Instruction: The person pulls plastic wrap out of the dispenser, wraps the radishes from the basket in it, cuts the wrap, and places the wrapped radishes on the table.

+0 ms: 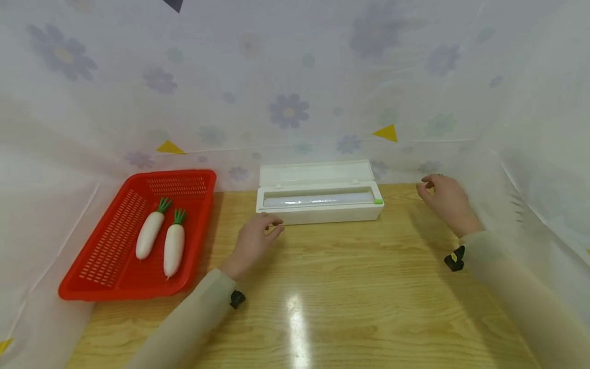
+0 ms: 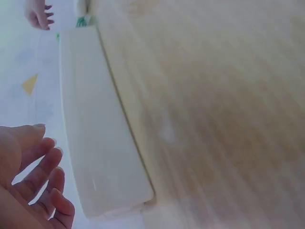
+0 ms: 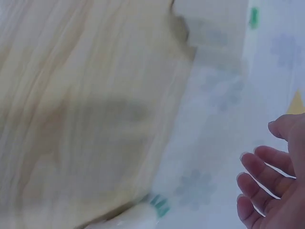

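A long white cling film box (image 1: 333,214) stands on the wooden table with its lid (image 1: 317,174) raised at the back. Inside lies a roll of clear film (image 1: 318,200), and a green tab (image 1: 378,201) sits at the right end of the front edge. My left hand (image 1: 255,239) hovers by the box's front left corner, fingers loosely bent and holding nothing. Off to the right of the box, my right hand (image 1: 443,201) is raised, its fingers relaxed around empty air. In the right wrist view a white radish (image 3: 136,218) with green leaves shows at the bottom.
A red plastic basket (image 1: 193,256) on the left holds two white radishes, one on its left (image 1: 150,234) and one on its right (image 1: 174,250). Pale flowered sheeting (image 1: 295,66) rises behind the table and along both sides.
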A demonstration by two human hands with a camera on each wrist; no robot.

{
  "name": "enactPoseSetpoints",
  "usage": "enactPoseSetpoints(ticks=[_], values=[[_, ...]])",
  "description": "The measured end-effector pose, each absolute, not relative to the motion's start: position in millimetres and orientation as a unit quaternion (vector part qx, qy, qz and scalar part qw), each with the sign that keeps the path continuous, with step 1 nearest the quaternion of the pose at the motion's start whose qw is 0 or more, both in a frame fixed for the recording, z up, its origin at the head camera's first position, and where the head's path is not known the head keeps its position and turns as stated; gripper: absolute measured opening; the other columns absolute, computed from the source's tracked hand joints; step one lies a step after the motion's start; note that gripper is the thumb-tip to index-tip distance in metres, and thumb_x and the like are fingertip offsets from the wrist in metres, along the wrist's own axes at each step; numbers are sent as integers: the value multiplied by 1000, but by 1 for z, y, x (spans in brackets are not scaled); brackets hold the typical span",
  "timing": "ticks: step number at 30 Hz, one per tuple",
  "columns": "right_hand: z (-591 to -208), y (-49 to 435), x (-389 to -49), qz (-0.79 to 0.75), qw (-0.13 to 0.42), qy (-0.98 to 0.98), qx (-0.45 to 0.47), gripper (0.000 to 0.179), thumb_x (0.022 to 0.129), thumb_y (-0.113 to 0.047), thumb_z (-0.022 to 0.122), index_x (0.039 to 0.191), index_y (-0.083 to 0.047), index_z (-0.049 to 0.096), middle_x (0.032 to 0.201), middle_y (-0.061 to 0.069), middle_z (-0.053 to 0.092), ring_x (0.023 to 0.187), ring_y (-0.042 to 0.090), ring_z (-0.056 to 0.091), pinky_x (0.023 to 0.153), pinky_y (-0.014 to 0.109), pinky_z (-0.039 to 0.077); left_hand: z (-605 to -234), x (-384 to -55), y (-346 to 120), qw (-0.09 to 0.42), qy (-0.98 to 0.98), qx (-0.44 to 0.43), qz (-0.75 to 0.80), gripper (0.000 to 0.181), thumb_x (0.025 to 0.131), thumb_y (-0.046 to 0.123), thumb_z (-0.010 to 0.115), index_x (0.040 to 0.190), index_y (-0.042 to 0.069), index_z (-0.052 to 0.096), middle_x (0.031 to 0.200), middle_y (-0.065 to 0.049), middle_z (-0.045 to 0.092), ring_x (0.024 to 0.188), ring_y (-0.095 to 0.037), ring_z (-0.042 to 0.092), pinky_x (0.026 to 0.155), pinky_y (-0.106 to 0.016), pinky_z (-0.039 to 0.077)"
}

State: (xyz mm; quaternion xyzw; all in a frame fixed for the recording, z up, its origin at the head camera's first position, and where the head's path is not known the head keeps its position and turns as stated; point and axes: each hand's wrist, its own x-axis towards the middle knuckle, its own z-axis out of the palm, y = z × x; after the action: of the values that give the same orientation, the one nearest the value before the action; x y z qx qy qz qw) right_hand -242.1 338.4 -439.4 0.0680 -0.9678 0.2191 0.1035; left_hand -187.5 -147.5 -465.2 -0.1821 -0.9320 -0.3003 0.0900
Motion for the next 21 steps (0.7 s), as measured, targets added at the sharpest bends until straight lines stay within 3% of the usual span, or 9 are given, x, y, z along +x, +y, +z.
enactPoseSetpoints(ticks=[8,14,21], values=[[-424,285,-246,226,76,-956,172,36,108,-26,58,130,2,66,119,25,68,107,42,61,88,60,50,-450,-226,-160,85,-926,-132,-344,26,100,23,73,120,7,76,105,-12,65,92,-29,57,77,-41,50],[-429,264,-252,225,28,-950,214,32,107,-23,61,129,-1,69,122,21,64,116,42,56,94,60,47,-452,-245,-170,70,-921,-106,-368,30,100,24,73,122,4,76,108,-17,61,97,-33,54,85,-44,46],[-442,252,-255,194,38,-943,269,22,102,-15,68,118,-2,77,108,16,61,97,34,55,82,50,45,-462,-252,-179,49,-923,-109,-366,27,100,24,72,119,5,79,106,-15,59,97,-31,51,83,-39,41]])
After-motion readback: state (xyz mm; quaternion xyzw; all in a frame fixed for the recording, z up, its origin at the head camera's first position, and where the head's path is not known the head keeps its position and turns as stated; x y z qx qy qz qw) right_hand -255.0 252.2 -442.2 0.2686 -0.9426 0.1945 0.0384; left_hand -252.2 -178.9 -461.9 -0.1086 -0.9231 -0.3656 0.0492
